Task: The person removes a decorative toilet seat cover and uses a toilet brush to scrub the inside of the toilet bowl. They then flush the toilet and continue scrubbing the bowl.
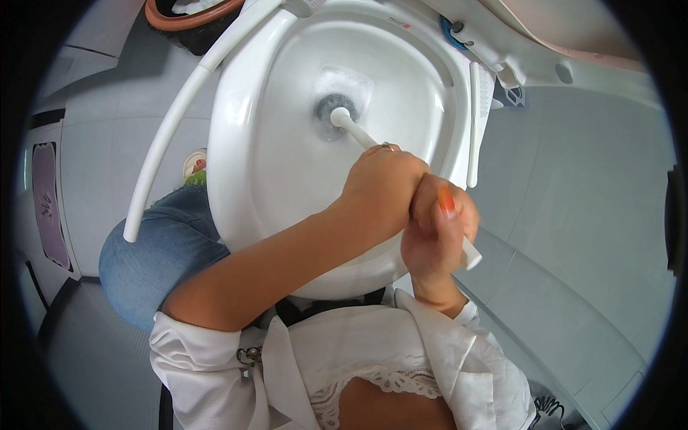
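A long white handle point(361, 134) slants across the white ceramic toilet bowl point(290, 177). Its far end meets a round grey head point(336, 102) at the drain; whether that is bristle or rubber I cannot tell. Around the upper part of the handle my left hand point(389, 180) is closed, a ring on one finger. My right hand point(441, 226) grips just behind it, touching it, the thumb with an orange nail lying along the top. The handle's white butt end sticks out below my right hand. My left forearm crosses over the bowl's front rim.
A waste bin point(196, 19) with a brown rim and black liner stands at the upper left. A curved white bar point(177, 118) arches along the left side. To the right are a short white bar point(473, 126) and white fittings point(489, 56). A coiled black cable point(549, 406) lies lower right.
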### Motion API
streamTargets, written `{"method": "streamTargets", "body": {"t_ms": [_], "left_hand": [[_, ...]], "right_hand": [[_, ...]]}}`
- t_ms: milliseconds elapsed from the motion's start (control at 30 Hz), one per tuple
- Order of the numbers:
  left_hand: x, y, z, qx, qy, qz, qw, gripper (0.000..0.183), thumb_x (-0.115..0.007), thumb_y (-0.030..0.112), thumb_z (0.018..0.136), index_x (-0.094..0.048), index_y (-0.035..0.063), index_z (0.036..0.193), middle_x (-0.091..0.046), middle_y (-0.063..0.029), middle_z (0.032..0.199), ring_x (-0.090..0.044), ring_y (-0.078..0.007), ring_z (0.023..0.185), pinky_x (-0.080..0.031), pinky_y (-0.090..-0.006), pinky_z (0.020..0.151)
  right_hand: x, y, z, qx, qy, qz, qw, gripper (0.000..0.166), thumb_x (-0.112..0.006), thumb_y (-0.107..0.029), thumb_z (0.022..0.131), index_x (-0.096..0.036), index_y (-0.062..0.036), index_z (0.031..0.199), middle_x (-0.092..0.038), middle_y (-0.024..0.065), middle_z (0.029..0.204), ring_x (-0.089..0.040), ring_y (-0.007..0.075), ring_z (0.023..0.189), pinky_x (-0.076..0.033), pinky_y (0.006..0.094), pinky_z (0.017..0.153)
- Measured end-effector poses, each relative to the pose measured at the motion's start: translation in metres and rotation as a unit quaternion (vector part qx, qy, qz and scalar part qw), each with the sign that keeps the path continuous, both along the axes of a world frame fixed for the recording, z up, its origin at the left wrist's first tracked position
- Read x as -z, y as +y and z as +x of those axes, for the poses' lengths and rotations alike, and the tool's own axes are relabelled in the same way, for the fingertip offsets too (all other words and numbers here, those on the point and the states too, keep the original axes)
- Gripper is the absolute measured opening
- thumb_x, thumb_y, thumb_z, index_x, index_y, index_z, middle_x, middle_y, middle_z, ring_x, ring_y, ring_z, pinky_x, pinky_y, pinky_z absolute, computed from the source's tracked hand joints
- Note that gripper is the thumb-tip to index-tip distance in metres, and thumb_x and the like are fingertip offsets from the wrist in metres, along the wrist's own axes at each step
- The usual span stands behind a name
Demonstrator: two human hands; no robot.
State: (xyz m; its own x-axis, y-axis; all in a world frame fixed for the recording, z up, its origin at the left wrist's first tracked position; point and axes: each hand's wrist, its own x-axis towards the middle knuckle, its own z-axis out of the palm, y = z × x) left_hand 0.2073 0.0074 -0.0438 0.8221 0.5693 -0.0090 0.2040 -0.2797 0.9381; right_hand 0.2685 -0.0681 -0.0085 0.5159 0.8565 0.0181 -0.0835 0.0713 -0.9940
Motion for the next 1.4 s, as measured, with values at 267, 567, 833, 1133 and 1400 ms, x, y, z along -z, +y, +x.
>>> {"method": "streamTargets", "body": {"t_ms": [267, 567, 833, 1133, 1400], "left_hand": [[0.028, 0.005, -0.001, -0.067, -0.034, -0.097, 0.992, 0.017, -0.055, 0.006, 0.076, -0.048, 0.0017, 0.09, -0.056, -0.0138, 0.091, -0.053, -0.0325, 0.094, -0.043, -0.04, 0.081], [0.022, 0.003, -0.004, -0.098, -0.137, -0.026, 0.985, 0.04, -0.056, -0.007, 0.063, -0.044, 0.0019, 0.1, -0.052, -0.0111, 0.09, -0.051, -0.0318, 0.09, -0.039, -0.0381, 0.081], [0.032, 0.007, -0.001, -0.095, -0.14, -0.042, 0.985, 0.041, -0.056, -0.006, 0.064, -0.043, 0.0035, 0.102, -0.051, -0.0117, 0.096, -0.05, -0.0314, 0.092, -0.037, -0.039, 0.085], [0.025, -0.003, -0.004, -0.106, -0.122, -0.021, 0.987, 0.038, -0.054, -0.004, 0.072, -0.042, 0.003, 0.107, -0.051, -0.0138, 0.102, -0.048, -0.0336, 0.097, -0.038, -0.0403, 0.087], [0.045, 0.004, -0.001, -0.069, -0.072, -0.047, 0.994, 0.033, -0.048, -0.001, 0.08, -0.04, 0.0048, 0.111, -0.051, -0.0145, 0.107, -0.046, -0.0365, 0.106, -0.039, -0.0419, 0.09]], "right_hand": [[0.024, 0.031, 0.004, 0.076, 0.068, -0.065, 0.993, 0.031, -0.047, -0.016, 0.085, -0.033, -0.0087, 0.059, -0.03, -0.003, 0.055, -0.025, 0.007, 0.052, -0.025, 0.0228, 0.051], [0.011, 0.044, 0.026, -0.018, -0.036, -0.105, 0.994, 0.034, -0.05, -0.014, 0.083, -0.036, -0.0067, 0.053, -0.035, -0.0037, 0.051, -0.028, 0.006, 0.05, -0.022, 0.0234, 0.046], [0.018, 0.049, 0.025, -0.04, -0.042, -0.102, 0.993, 0.033, -0.049, -0.013, 0.083, -0.037, -0.0049, 0.054, -0.038, -0.0026, 0.054, -0.03, 0.0062, 0.051, -0.024, 0.0229, 0.046], [0.013, 0.039, 0.024, -0.055, -0.055, -0.105, 0.991, 0.031, -0.049, -0.011, 0.083, -0.038, -0.0034, 0.055, -0.05, 0.0035, 0.062, -0.043, 0.0084, 0.056, -0.037, 0.0225, 0.053], [0.027, 0.044, 0.016, 0.002, -0.029, -0.059, 0.998, 0.032, -0.05, -0.012, 0.081, -0.033, -0.0071, 0.054, -0.032, -0.0018, 0.052, -0.024, 0.0069, 0.05, -0.02, 0.0238, 0.047]]}}
